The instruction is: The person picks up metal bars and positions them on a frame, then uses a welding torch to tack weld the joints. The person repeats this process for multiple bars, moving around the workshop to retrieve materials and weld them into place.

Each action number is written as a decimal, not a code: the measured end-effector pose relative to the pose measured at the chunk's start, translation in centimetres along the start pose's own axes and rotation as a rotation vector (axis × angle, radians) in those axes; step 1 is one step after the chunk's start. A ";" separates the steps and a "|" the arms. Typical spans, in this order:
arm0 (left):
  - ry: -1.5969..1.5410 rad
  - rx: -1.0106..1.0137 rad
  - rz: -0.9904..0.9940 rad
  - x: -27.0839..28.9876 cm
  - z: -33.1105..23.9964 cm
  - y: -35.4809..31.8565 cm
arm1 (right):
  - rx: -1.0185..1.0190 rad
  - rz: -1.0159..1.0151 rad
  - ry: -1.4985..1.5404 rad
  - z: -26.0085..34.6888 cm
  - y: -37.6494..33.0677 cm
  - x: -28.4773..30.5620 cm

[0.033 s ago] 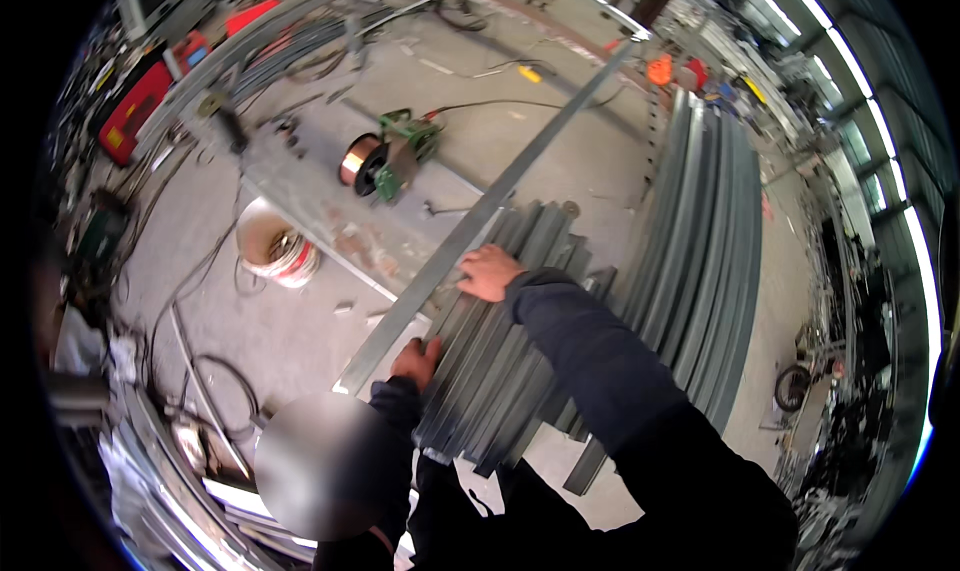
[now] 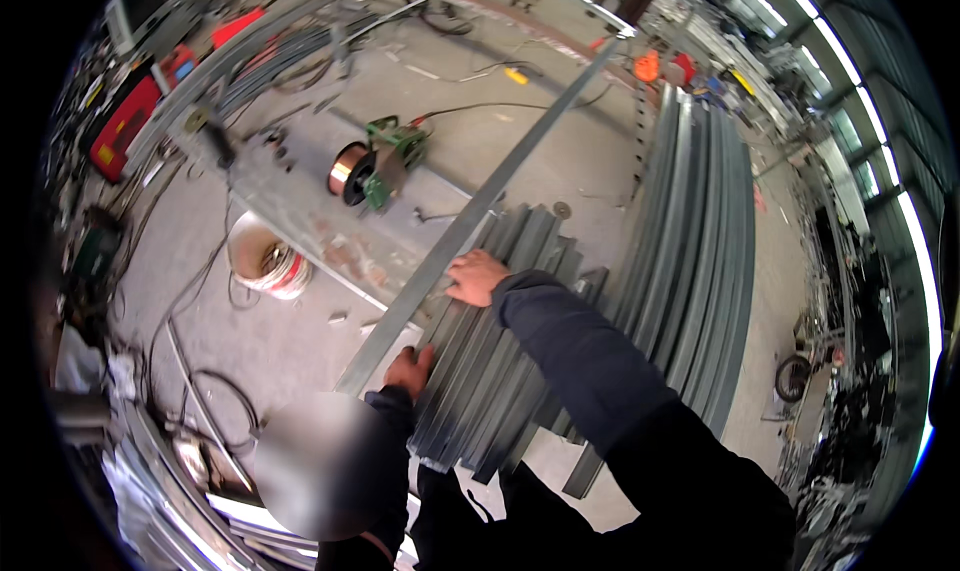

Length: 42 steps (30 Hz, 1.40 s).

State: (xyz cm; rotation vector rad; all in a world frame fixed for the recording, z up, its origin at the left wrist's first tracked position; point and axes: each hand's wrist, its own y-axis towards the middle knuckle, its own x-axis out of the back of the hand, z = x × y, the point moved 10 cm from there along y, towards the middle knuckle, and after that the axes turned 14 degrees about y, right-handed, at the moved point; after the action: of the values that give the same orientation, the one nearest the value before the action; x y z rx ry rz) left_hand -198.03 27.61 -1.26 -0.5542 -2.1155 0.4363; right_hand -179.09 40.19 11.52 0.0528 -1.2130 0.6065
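A long grey steel channel (image 2: 480, 206) runs diagonally over a stack of grey metal profiles (image 2: 500, 371) on the concrete floor (image 2: 560, 141). The right hand (image 2: 478, 276) and left hand (image 2: 410, 369) both rest on its edge. A copper wire spool (image 2: 350, 173) lies well apart.

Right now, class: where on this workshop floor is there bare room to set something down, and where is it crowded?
Bare concrete floor lies between the green wire feeder with copper spool and the long grey metal rail. Crowded: the stack of grey metal profiles under both hands, left hand, right hand.
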 end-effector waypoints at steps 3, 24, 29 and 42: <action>-0.017 0.012 0.060 -2.3 1.2 2.3 | -0.063 -0.101 0.066 -2.5 -0.8 -0.7; 0.216 -0.284 0.307 2.0 -9.4 0.7 | -0.948 -0.843 0.792 -0.8 -21.2 -10.7; -0.509 -0.125 0.455 -3.4 -5.4 2.2 | -0.866 -0.909 0.689 0.6 -20.2 -8.4; -0.853 -0.090 0.829 -4.3 -5.5 -2.9 | -0.615 -1.078 1.112 2.9 -21.2 -8.5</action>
State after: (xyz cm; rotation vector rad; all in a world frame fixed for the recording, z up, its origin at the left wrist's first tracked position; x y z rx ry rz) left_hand -191.92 23.46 0.32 -1.5151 -2.6130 1.2082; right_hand -173.51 17.85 10.94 -0.1353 -0.1180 -0.6632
